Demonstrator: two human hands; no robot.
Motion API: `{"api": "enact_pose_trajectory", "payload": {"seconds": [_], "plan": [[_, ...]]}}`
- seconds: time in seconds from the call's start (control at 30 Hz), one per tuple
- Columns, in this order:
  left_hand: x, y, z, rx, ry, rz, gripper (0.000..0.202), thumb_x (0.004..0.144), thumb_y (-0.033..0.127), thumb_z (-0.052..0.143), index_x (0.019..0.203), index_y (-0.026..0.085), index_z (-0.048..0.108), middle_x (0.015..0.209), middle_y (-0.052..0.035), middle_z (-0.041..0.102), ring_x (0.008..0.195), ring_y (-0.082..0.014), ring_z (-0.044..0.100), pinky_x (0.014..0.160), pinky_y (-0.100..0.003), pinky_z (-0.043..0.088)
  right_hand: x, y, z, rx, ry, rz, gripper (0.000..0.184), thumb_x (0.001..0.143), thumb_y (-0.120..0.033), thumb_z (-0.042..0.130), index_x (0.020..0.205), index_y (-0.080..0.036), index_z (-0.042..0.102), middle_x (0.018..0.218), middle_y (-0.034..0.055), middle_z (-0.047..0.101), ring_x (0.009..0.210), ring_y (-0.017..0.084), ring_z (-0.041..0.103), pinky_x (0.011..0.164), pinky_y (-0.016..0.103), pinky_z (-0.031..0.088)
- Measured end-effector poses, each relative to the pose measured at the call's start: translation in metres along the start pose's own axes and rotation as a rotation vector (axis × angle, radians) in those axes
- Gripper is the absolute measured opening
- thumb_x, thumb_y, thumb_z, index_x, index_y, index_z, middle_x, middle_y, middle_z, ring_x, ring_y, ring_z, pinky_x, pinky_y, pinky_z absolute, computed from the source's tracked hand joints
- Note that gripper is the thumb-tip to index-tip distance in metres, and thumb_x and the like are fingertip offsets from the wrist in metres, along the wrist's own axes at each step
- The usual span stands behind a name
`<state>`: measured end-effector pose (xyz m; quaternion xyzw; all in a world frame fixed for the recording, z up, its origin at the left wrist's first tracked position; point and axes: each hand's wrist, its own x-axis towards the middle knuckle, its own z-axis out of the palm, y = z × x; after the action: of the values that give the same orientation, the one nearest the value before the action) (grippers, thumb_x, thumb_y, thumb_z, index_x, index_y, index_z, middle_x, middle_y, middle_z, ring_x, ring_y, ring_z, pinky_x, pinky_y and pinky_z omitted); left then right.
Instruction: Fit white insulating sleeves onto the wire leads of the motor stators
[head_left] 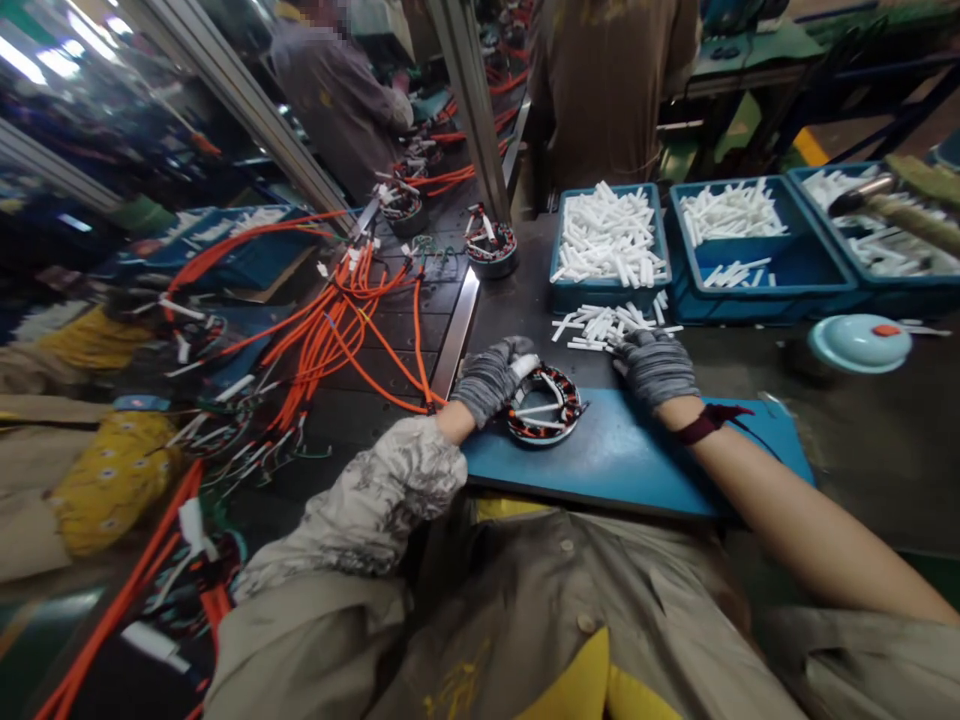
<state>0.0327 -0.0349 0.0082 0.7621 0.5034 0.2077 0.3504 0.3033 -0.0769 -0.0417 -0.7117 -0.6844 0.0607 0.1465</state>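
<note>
A ring-shaped motor stator (576,400) with copper-red windings lies on a blue mat (622,470), a white tube resting across its opening. My left hand (491,382), in a grey striped glove, grips the stator's left rim; a white piece shows at its thumb. My right hand (657,368), gloved alike, is at the right edge of a loose pile of short white tubes (596,327). Its fingers are curled down among the tubes, and their tips are hidden, so what they pinch cannot be made out.
Blue bins (611,292) of white tubes line the back. A round light-blue lidded container (860,343) stands at right. Orange cables (322,330) spread over the left, beside another stator (491,250). Co-workers' sleeves (112,480) reach in from the left; a metal post (474,110) rises behind.
</note>
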Motion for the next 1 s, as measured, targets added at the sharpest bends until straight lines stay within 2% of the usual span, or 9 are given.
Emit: {"api": "enact_pose_trajectory", "payload": {"seconds": [0.07,0.13,0.23,0.4,0.5,0.57,0.67,0.87,1.0], "plan": [[-0.005,-0.002,-0.012,0.229,0.044,0.281,0.047,0.09,0.041,0.069,0.13,0.016,0.066,0.133,-0.0116,0.069,0.122,-0.0267,0.064,0.111,-0.044,0.047,0.001,0.003,0.005,0.014,0.012,0.005,0.029,0.095,-0.023,0.051,0.104,-0.009,0.075,0.12,0.0245,0.071,0.116,0.039,0.061,0.099,0.055,0.047],[-0.016,-0.008,-0.024,0.401,-0.071,0.592,0.048,0.091,0.044,0.07,0.13,0.017,0.067,0.136,-0.0117,0.068,0.128,-0.0272,0.061,0.117,-0.045,0.042,-0.002,0.004,0.007,0.038,0.052,0.008,0.029,0.093,-0.02,0.048,0.102,-0.008,0.073,0.117,0.0252,0.071,0.115,0.038,0.062,0.1,0.056,0.047],[-0.035,-0.024,-0.034,0.57,-0.175,0.808,0.036,0.097,0.042,0.064,0.125,0.02,0.071,0.134,-0.0086,0.07,0.13,-0.0258,0.06,0.117,-0.045,0.042,-0.017,-0.002,0.004,0.122,0.135,-0.001,0.026,0.089,-0.023,0.052,0.101,-0.01,0.071,0.118,0.0237,0.072,0.114,0.036,0.064,0.102,0.054,0.048],[-0.044,-0.051,-0.026,0.706,-0.033,0.853,0.03,0.098,0.032,0.065,0.127,0.031,0.071,0.128,-0.0004,0.074,0.133,-0.0249,0.057,0.115,-0.045,0.038,-0.058,-0.026,-0.013,0.423,0.204,-0.05,0.028,0.094,-0.035,0.051,0.11,-0.019,0.068,0.102,0.01,0.078,0.089,0.023,0.073,0.084,0.039,0.06],[-0.041,-0.056,-0.019,0.666,0.09,0.905,0.028,0.096,0.03,0.068,0.123,0.033,0.072,0.112,0.0026,0.079,0.128,-0.0227,0.06,0.119,-0.045,0.031,-0.077,-0.037,-0.023,0.771,0.155,-0.048,0.023,0.09,-0.036,0.06,0.105,-0.023,0.072,0.101,0.0061,0.079,0.088,0.021,0.075,0.081,0.035,0.061],[-0.04,-0.057,-0.017,0.653,0.116,0.913,0.03,0.096,0.029,0.069,0.125,0.033,0.071,0.112,0.0023,0.079,0.129,-0.0214,0.06,0.122,-0.044,0.027,-0.083,-0.039,-0.027,0.877,0.14,0.024,0.019,0.089,-0.035,0.064,0.1,-0.022,0.074,0.098,0.0058,0.08,0.087,0.021,0.076,0.078,0.034,0.061],[-0.042,-0.056,-0.017,0.658,0.103,0.918,0.034,0.095,0.029,0.069,0.129,0.034,0.07,0.114,0.0016,0.078,0.134,-0.0213,0.056,0.125,-0.044,0.022,-0.088,-0.041,-0.028,0.874,0.119,0.035,0.019,0.09,-0.033,0.064,0.099,-0.023,0.076,0.096,0.0052,0.081,0.085,0.021,0.076,0.077,0.033,0.061],[-0.042,-0.061,-0.022,0.651,-0.047,0.811,0.039,0.095,0.03,0.069,0.132,0.041,0.068,0.118,0.0018,0.077,0.14,-0.0209,0.052,0.129,-0.046,0.015,-0.079,-0.047,-0.029,0.623,0.047,-0.307,0.028,0.097,-0.038,0.06,0.116,-0.026,0.078,0.11,0.0082,0.078,0.095,0.023,0.074,0.084,0.035,0.058],[-0.04,-0.062,-0.015,0.663,-0.058,0.839,0.037,0.096,0.031,0.068,0.131,0.043,0.067,0.113,0.0032,0.077,0.141,-0.0213,0.051,0.13,-0.052,0.012,-0.056,-0.058,-0.029,0.616,-0.284,-0.278,0.035,0.102,-0.043,0.05,0.115,-0.022,0.075,0.093,0.0066,0.079,0.08,0.02,0.073,0.075,0.032,0.057]]}}
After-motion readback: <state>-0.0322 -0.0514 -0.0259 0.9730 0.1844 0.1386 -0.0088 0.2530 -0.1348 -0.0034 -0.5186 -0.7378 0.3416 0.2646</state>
